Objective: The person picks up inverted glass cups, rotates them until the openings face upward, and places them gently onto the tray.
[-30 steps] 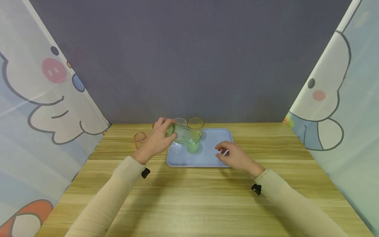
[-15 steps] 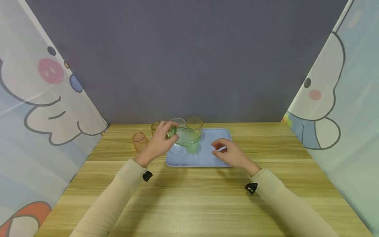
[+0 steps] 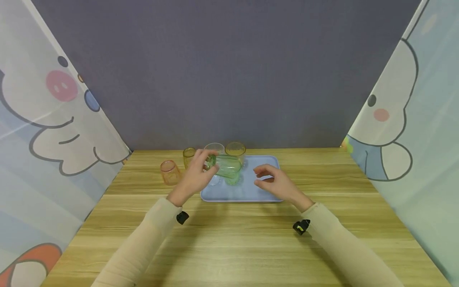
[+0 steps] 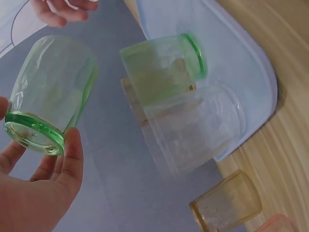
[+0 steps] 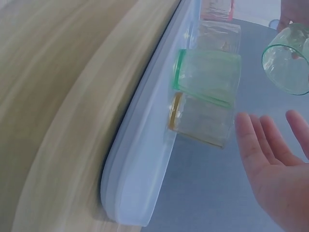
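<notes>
My left hand [image 3: 195, 177] grips a green glass tumbler [image 4: 55, 79] by its thick base, fingertips and thumb around it. The tumbler lies tipped on its side in the air over the tray [image 3: 247, 196], mouth toward my right hand. To the right of that mouth, my right hand [image 3: 277, 184] hovers with loosely bent fingers and holds nothing. Below the held tumbler, a second green glass [image 5: 207, 72] stands on the tray. Beside it are clear glass [image 4: 198, 128] and an amber-tinted glass [image 5: 200, 118], partly overlapped in the head view.
Left of the tray, an orange-pink glass [image 3: 170, 174] and a small amber glass [image 4: 227, 203] stand on the wooden table [image 3: 229, 243]. A grey panel [image 3: 229, 79] rises behind the table, and printed curtains [image 3: 387, 159] flank it.
The tipped green tumbler has turned slightly nearer level in my left hand. My right hand has come a little left, toward it. The standing glasses stay in place.
</notes>
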The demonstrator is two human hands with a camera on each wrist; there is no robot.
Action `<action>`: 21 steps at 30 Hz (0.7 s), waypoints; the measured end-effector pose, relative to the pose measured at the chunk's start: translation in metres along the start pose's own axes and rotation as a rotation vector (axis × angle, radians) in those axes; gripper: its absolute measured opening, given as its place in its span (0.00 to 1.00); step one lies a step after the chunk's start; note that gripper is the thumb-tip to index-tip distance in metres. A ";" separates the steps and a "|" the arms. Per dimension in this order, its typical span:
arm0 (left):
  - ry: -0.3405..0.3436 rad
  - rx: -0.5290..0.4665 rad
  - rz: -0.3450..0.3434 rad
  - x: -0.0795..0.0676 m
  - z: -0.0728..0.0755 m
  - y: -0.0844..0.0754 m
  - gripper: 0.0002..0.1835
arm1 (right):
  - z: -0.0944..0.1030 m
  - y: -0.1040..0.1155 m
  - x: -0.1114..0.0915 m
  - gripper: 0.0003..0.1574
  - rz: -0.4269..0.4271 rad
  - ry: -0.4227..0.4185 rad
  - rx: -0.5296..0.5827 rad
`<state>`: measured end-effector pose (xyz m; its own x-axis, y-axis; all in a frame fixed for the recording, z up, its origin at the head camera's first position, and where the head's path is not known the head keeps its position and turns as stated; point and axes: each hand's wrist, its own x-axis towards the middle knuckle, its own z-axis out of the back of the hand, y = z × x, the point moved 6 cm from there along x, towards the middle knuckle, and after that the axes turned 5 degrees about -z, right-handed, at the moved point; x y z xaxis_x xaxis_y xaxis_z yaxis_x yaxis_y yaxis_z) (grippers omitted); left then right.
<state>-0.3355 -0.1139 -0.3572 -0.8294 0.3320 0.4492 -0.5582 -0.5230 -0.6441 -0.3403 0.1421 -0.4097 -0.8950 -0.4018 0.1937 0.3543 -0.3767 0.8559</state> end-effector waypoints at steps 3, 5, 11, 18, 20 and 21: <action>-0.030 -0.025 -0.008 -0.001 -0.003 0.001 0.20 | -0.001 0.001 0.001 0.26 0.011 -0.001 0.029; -0.052 -0.051 -0.013 -0.002 -0.005 0.001 0.20 | -0.001 0.002 0.001 0.27 0.022 -0.006 0.050; -0.088 -0.102 -0.032 -0.005 -0.012 0.003 0.20 | -0.002 0.001 0.002 0.30 0.024 -0.003 0.113; -0.101 -0.142 -0.033 -0.004 -0.017 0.006 0.19 | -0.004 0.000 0.006 0.34 0.039 0.018 0.184; -0.113 -0.156 -0.030 -0.002 -0.017 0.006 0.19 | -0.004 0.000 0.007 0.35 0.039 0.019 0.208; -0.119 -0.164 -0.028 -0.001 -0.018 0.006 0.19 | -0.005 0.000 0.007 0.36 0.038 0.018 0.219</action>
<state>-0.3379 -0.1036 -0.3725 -0.8107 0.2441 0.5322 -0.5850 -0.3766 -0.7183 -0.3457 0.1353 -0.4106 -0.8766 -0.4277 0.2207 0.3185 -0.1718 0.9322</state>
